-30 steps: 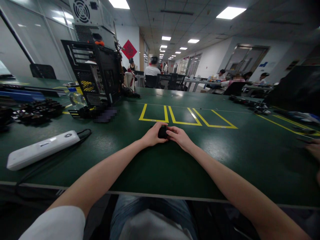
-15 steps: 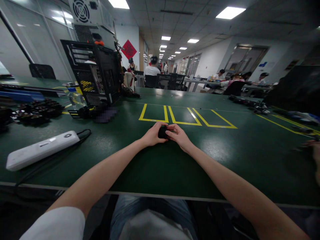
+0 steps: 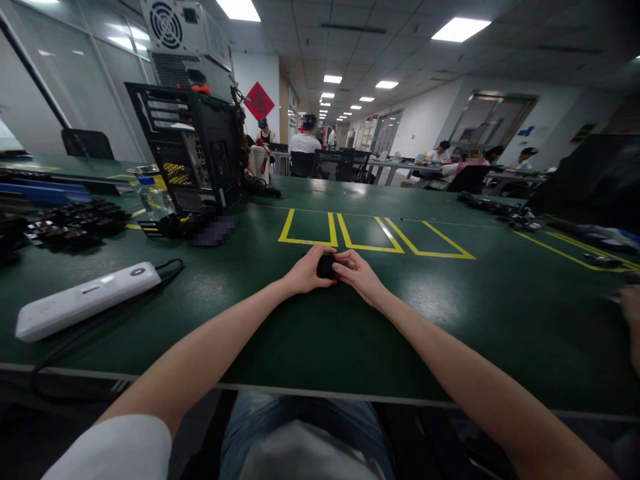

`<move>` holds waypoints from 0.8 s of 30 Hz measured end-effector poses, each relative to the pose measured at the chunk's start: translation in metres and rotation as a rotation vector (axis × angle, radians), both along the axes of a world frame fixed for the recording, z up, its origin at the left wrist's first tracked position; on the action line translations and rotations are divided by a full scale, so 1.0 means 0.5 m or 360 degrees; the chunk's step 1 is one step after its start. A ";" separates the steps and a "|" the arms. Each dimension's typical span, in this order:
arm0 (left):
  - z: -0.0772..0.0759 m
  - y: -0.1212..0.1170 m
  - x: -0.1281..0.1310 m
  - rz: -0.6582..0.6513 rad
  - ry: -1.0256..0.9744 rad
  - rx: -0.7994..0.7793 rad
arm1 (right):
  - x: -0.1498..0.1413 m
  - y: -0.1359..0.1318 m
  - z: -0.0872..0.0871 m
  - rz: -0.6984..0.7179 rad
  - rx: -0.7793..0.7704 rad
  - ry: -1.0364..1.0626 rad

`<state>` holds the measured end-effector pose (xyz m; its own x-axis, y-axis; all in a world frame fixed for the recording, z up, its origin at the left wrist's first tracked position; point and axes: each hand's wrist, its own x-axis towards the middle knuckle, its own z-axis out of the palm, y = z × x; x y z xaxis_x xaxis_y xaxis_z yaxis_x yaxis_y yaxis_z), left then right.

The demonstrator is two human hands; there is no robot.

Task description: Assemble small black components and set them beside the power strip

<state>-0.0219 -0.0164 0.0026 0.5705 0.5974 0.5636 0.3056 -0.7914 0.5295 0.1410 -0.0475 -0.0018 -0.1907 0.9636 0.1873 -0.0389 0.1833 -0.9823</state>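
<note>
A small dark object [image 3: 325, 267], black and roundish, is held between my two hands low over the green table [image 3: 300, 340]. My left hand [image 3: 307, 270] curls around its left side, thumb at the near edge and fingers over the far edge. From the right, my right hand [image 3: 356, 273] pinches its side with bent fingertips. The fingers hide part of it, and its exact kind does not show. Just beyond my hands lie three yellow tape outlines [image 3: 307, 241] on the tabletop.
On the left lie a white elongated device [image 3: 90, 300] with a black cable, dark fan-like parts [image 3: 80, 223] and a clear bottle [image 3: 154, 199]. An open computer case [image 3: 200, 147] stands behind them. At the right edge is another person's hand [image 3: 631, 313] near small dark parts [image 3: 600, 260].
My hands and the black object stay almost in place. The view has shifted very slightly. At the right edge, the other person's hand has moved a little, and a small part there shows more clearly.
</note>
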 end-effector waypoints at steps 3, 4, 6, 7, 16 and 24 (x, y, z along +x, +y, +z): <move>-0.001 0.001 0.000 0.0000 0.0007 0.0016 | -0.001 0.002 0.001 0.0001 -0.0001 0.0006; -0.001 0.002 0.000 0.0001 0.0008 0.0018 | -0.001 0.004 0.001 0.0006 -0.0005 0.0005; -0.002 0.004 0.000 0.0001 0.0012 0.0014 | 0.001 0.007 -0.001 0.0002 -0.0036 0.0005; -0.003 0.004 0.000 0.0000 0.0011 0.0011 | 0.001 0.008 -0.001 -0.0003 -0.0061 0.0005; 0.001 0.002 -0.001 -0.0001 0.0000 -0.0015 | 0.003 0.002 -0.002 -0.0006 0.0068 -0.0107; 0.002 0.002 -0.002 -0.0007 0.0005 0.0005 | -0.001 0.006 0.000 -0.0026 0.0080 -0.0043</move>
<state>-0.0227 -0.0154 0.0035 0.5746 0.5933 0.5638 0.3038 -0.7943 0.5262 0.1406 -0.0446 -0.0017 -0.1807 0.9561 0.2306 -0.0092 0.2328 -0.9725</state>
